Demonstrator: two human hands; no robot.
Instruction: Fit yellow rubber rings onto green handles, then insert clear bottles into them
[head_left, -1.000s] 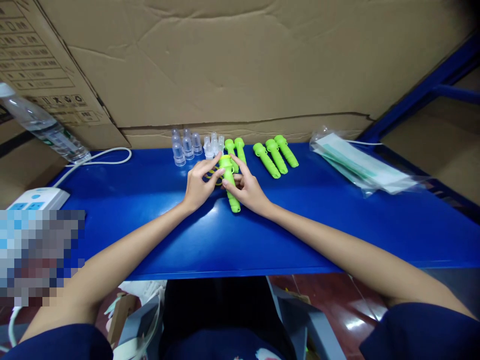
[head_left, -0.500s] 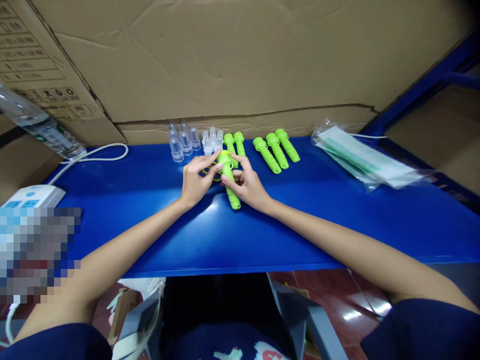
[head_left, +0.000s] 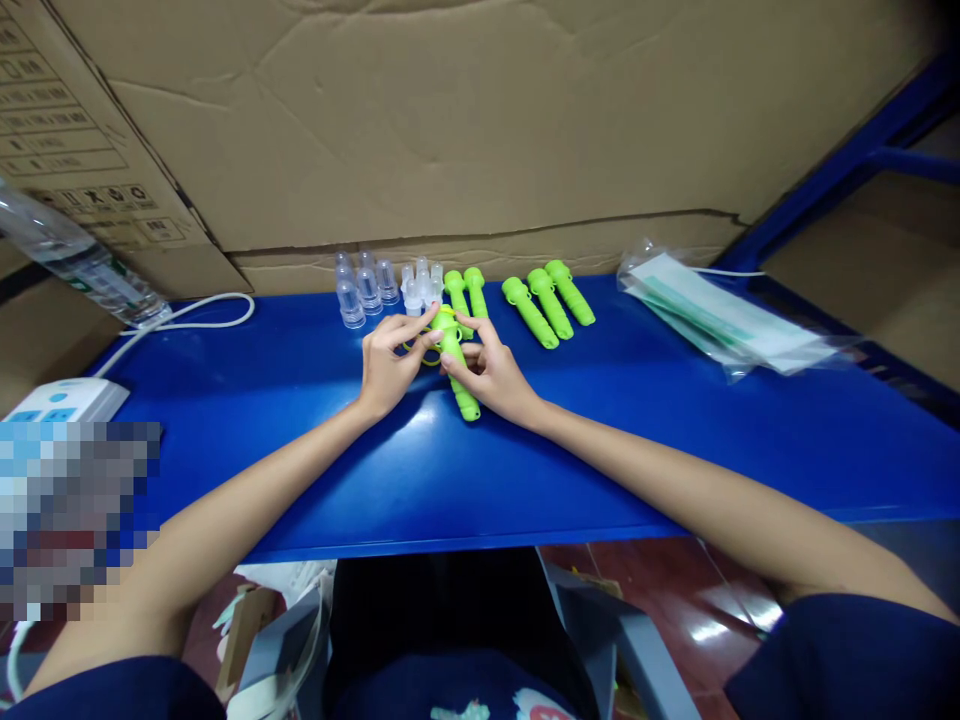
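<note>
A lime-green, flashlight-shaped plastic body (head_left: 460, 380) is held over the middle of the blue table, its wide head pointing away from me. My right hand (head_left: 499, 375) is closed around its shaft, thumb on top and index finger up by the head. With thumb and index finger, my left hand (head_left: 391, 365) grips the head from the left, where a yellow ring (head_left: 447, 310) shows at the rim. Yellow bands (head_left: 427, 358) lie beside the left fingertips, partly hidden. Just behind the hands are two similar green bodies (head_left: 475, 290).
Clear plastic domes (head_left: 368, 288) and smaller frosted caps (head_left: 421, 288) stand at the back. Three more green bodies (head_left: 551, 305) lie to the right, near a plastic bag (head_left: 727, 315). Leftward are a power strip (head_left: 71, 400), a white cable (head_left: 217, 312) and a water bottle (head_left: 82, 260). Cardboard (head_left: 480, 130) walls the back.
The camera view has shifted slightly. Both hands keep the same grip on the green flashlight-shaped body.
</note>
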